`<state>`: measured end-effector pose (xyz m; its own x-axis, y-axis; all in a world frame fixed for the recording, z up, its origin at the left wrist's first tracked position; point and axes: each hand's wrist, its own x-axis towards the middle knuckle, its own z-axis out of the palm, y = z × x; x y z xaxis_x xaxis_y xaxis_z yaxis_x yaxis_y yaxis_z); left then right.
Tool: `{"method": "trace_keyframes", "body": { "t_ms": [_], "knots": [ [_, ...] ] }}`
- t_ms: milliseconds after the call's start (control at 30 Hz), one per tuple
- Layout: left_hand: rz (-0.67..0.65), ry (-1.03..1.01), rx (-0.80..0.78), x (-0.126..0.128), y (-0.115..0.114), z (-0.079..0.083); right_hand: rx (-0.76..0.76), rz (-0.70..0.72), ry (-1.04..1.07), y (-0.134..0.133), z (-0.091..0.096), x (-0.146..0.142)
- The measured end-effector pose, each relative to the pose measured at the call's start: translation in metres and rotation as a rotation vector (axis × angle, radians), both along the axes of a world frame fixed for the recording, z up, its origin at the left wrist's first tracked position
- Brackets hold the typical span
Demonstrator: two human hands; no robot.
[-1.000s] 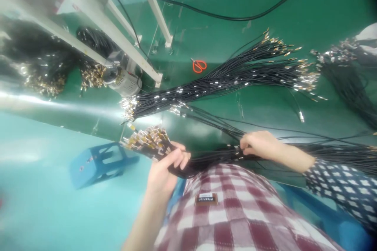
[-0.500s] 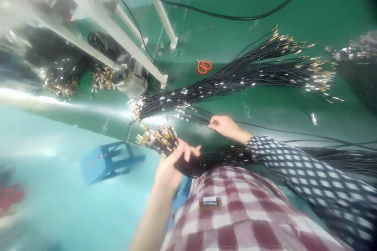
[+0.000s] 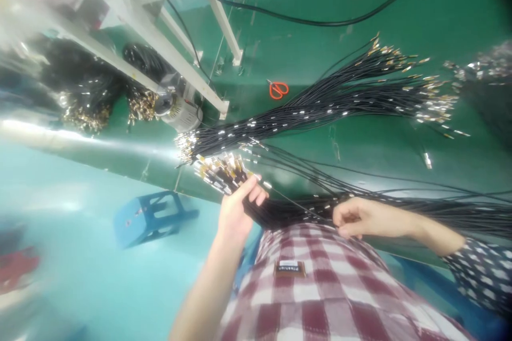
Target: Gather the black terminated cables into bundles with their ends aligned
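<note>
My left hand [image 3: 240,208] is wrapped round a thick bundle of black cables [image 3: 272,213], just behind their fanned metal connector ends [image 3: 220,170]. The bundle runs right across my lap. My right hand [image 3: 356,217] is closed low over the bundle, fingers curled. A single thin black cable [image 3: 294,200] with a silver piece on it stretches from beside my left hand to the right fingertips. Several loose cables [image 3: 296,162] lie on the green surface just beyond my hands.
A long bundle of black cables [image 3: 288,114] lies on the green worktop [image 3: 312,53]. Beyond it are red-handled scissors [image 3: 277,89]. White frame legs [image 3: 188,66] and a grey motor [image 3: 182,113] stand at the left, near more cable heaps [image 3: 86,101]. A blue stool [image 3: 154,217] is lower left.
My right hand has moved right and toward my body, from the loose cables to above the held bundle. My left hand has risen slightly with the bundle's ends.
</note>
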<state>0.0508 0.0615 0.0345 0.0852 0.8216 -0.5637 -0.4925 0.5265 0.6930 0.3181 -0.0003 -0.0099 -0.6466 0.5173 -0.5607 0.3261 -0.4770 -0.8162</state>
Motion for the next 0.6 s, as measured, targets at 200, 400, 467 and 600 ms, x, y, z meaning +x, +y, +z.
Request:
{"method": "trace_keyframes", "body": {
  "t_ms": [200,400,467,600],
  "knots": [
    [0.041,0.037,0.005,0.009,-0.005,0.006,0.436,-0.18,-0.116,0.042,0.042,-0.065],
    [0.083,0.052,0.019,0.014,-0.009,0.007,0.612,-0.274,-0.16,0.043,0.053,-0.108],
    [0.12,0.058,-0.013,0.013,-0.01,0.008,0.636,-0.137,-0.309,0.027,0.044,-0.09],
    [0.137,0.048,-0.037,0.014,-0.009,0.008,0.602,0.145,-0.482,0.003,0.032,-0.05]
  ]
}}
